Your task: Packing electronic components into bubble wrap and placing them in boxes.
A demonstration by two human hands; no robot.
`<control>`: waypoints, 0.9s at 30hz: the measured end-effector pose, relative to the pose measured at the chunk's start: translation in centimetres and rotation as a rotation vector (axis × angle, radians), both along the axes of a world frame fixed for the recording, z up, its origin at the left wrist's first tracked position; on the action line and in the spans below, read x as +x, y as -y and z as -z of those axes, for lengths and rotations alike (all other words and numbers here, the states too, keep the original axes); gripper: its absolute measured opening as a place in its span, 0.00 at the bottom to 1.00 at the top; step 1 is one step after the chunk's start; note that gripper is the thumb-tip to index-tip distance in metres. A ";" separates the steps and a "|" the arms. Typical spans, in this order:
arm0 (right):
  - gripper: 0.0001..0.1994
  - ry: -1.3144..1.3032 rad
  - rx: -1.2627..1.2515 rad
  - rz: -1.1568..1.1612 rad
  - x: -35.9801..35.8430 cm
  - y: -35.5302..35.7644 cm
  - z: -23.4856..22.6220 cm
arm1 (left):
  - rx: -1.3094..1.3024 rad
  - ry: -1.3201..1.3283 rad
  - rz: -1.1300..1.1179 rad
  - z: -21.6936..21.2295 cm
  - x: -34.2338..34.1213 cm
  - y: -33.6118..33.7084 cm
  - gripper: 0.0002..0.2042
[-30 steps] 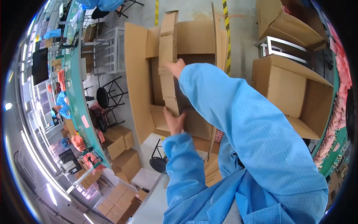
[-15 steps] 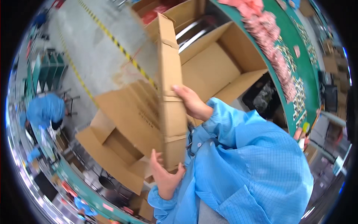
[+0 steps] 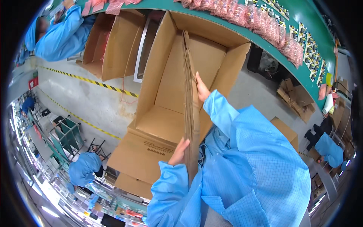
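A long piece of folded cardboard [image 3: 191,113], several layers thick, stands nearly on edge in front of me. My right hand [image 3: 203,87] presses its right side near the middle, thumb pointing up. Lower down, my left hand [image 3: 179,153] grips the left side close to my body; some of its fingers are hidden. Behind and below the cardboard is a large open carton [image 3: 151,72], whose bare inside shows on both sides of it. Whether the cardboard touches the carton's floor I cannot tell. The carton's printed flap [image 3: 140,151] hangs out toward the lower left.
A green workbench [image 3: 302,22] curves along the far right, bearing pink bubble-wrap packs [image 3: 261,24] and small circuit boards [image 3: 312,53]. More open cartons [image 3: 121,45] stand far left, near a co-worker in blue [image 3: 62,36]. Yellow-black tape [image 3: 87,81] marks the floor.
My view has turned toward the bench and the open carton. The folded cardboard has swung over the carton and now shows its layered edge. My left hand has closed on its lower part.
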State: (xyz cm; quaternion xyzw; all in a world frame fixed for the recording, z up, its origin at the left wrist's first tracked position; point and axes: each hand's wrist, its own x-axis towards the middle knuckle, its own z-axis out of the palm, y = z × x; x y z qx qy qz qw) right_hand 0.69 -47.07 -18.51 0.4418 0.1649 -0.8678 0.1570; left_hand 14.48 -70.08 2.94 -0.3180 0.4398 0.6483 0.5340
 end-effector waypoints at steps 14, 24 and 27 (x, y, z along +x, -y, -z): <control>0.47 0.182 0.361 -0.646 -4.3 -11.2 4.9 | -0.513 -0.321 0.059 13.0 -6.6 -0.2 0.33; 0.27 0.295 0.441 -0.398 -2.8 -12.3 5.5 | -0.543 0.025 -0.297 12.4 -6.7 3.4 0.30; 0.17 0.392 0.557 -0.542 -4.9 -14.7 5.6 | -0.576 0.060 -0.538 13.6 -5.9 5.0 0.32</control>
